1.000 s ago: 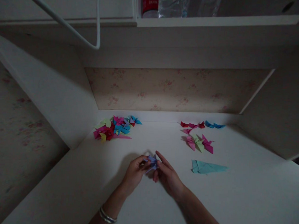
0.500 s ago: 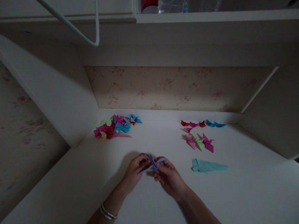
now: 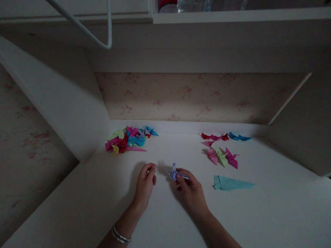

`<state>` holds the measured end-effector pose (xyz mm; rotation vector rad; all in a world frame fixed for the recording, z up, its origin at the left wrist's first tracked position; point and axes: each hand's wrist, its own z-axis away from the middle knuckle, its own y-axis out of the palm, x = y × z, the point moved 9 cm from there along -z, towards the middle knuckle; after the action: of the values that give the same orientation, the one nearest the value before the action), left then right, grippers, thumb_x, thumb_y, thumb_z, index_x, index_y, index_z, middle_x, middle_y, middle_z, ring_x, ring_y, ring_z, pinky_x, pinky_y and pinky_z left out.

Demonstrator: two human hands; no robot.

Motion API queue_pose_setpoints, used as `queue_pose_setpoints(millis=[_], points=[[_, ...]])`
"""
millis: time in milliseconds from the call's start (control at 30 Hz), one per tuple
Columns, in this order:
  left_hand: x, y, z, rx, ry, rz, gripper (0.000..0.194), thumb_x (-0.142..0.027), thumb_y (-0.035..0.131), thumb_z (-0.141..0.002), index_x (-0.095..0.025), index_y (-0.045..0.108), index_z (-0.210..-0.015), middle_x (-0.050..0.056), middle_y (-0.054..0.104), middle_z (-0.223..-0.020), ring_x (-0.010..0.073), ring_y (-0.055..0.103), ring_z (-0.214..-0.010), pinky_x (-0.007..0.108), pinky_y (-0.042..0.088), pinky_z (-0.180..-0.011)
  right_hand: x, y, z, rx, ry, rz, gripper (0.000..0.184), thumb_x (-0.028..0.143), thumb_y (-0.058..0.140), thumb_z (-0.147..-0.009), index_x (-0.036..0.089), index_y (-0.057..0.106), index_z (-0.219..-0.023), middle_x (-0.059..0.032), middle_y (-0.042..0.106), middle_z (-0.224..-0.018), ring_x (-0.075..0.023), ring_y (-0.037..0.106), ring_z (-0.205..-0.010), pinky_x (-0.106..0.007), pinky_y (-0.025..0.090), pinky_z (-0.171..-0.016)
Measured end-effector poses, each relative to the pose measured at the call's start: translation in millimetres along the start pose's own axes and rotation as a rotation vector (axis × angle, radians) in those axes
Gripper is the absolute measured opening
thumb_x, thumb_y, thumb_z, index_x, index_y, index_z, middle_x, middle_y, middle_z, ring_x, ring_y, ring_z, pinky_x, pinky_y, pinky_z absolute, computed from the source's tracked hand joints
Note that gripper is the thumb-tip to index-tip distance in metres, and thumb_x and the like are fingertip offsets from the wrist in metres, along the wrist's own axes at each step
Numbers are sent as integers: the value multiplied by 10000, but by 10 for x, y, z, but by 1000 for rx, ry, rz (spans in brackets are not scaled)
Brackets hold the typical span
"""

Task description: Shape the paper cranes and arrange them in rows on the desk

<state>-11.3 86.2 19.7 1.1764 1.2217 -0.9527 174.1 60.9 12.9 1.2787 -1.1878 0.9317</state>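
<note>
A small purple folded-paper figure (image 3: 173, 173), with narrow points sticking out, is pinched between the thumb and fingers of my right hand (image 3: 190, 191) just over the white desk. Part of the figure is covered by those fingers. To its left, apart from the paper, my left hand (image 3: 145, 185) is closed with its fingers curled in and nothing showing in it. A bracelet circles my left wrist. Right of my right hand lies a flat, pointed piece of folded teal paper (image 3: 233, 183).
A heap of colourful origami figures (image 3: 126, 140) lies at the back left of the white desk (image 3: 164, 230). Several more paper figures (image 3: 222, 158) are spread at the back right, near a blue one (image 3: 239, 136). A shelf (image 3: 232, 16) overhangs the desk; a pale bent tube (image 3: 107, 44) hangs at upper left.
My left hand has let go of the purple paper figure and drawn off to the left. My right hand keeps hold of the figure, which has turned.
</note>
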Motion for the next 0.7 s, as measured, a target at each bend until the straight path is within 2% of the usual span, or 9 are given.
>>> queue_pose_setpoints(millis=[67,133,267,333,433,533,700], points=[[-49,8,16,-5,33,-69,271,-420,563,-821,-170,578,-927,-36,506,-667,72,431,-487,190,326,-448,62,-32,16,-31,-75,129,264,392,629,-819,220,660,-1016,-99,622,-1140,-159,620,-697,-252,507,-526],[-78,117,58,78,51,-114,282,-435,550,-833,-168,588,-915,-46,476,-613,79,436,-483,185,330,-440,112,-42,40,-40,-127,204,222,383,594,-840,236,680,-982,-94,577,-1223,-174,626,-758,-259,528,-542],[-80,339,167,251,75,-150,302,-450,570,-817,-156,629,-855,2,551,-776,65,464,-485,177,333,-391,210,-2,86,19,-229,320,177,323,558,-859,250,700,-937,-82,544,-1262,-213,607,-912,-281,553,-602],[-13,378,195,289,22,-161,329,-465,582,-803,-156,636,-904,19,584,-813,64,477,-464,172,334,-361,231,10,102,44,-258,339,184,298,549,-861,259,701,-956,-80,544,-1263,-224,600,-941,-291,550,-612],[81,385,210,317,-70,-144,360,-484,601,-781,-156,618,-929,16,613,-764,72,500,-428,170,349,-343,241,16,119,56,-294,365,199,268,539,-861,274,701,-976,-71,541,-1276,-237,585,-1001,-320,546,-682],[69,365,194,305,-75,-92,341,-483,609,-773,-160,587,-883,18,631,-794,80,538,-429,181,392,-359,245,40,134,64,-332,418,216,247,524,-867,290,700,-984,-62,545,-1282,-248,557,-1084,-359,530,-785],[67,363,173,303,-104,-43,365,-460,629,-763,-155,591,-960,54,655,-875,144,636,-585,198,455,-407,294,76,156,67,-378,457,219,227,523,-866,287,706,-972,-71,566,-1260,-240,561,-1097,-398,470,-917]])
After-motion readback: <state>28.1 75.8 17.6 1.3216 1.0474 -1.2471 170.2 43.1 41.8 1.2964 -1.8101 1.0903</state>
